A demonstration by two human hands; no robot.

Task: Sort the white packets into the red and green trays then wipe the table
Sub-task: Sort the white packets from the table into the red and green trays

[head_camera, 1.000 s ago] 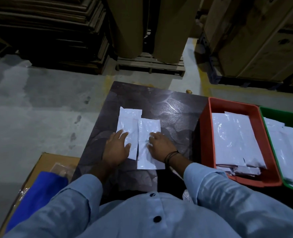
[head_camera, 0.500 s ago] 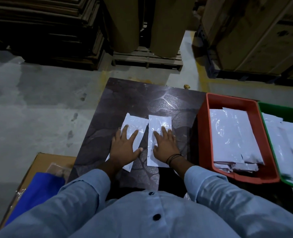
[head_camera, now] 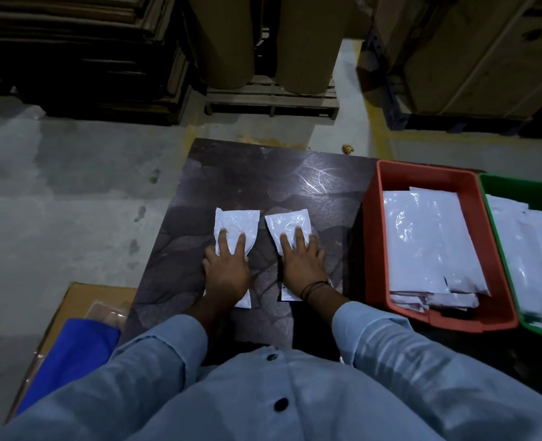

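Two white packets lie side by side on the dark table [head_camera: 295,173], a narrow strip of tabletop between them, long axes running away from the person. The left hand [head_camera: 226,270] lies flat, fingers spread, palm down on the left packet [head_camera: 236,226]. The right hand [head_camera: 301,265] does the same on the right packet [head_camera: 290,222]. Neither hand is curled into a grasp; both just press (hands apart, one packet each).

Key relation: both trays sit off to the person's right. The red tray [head_camera: 371,224] is nearer, just beside the right hand's packet, and the green tray [head_camera: 498,181] is beyond it, touching or nearly so. So the right hand has the short reach; the left packet has to cross over the other one.

Packets look like thin glossy plastic pouches, crinkled, with glare on top and a sealed band at the far end; likely slippery and floppy. Both trays are rigid plastic, rectangular, and already hold stacked white packets. The tabletop is dark with a stone-like pattern and a slight sheen. The wipe is not yet done, and no cloth is clearly visible.
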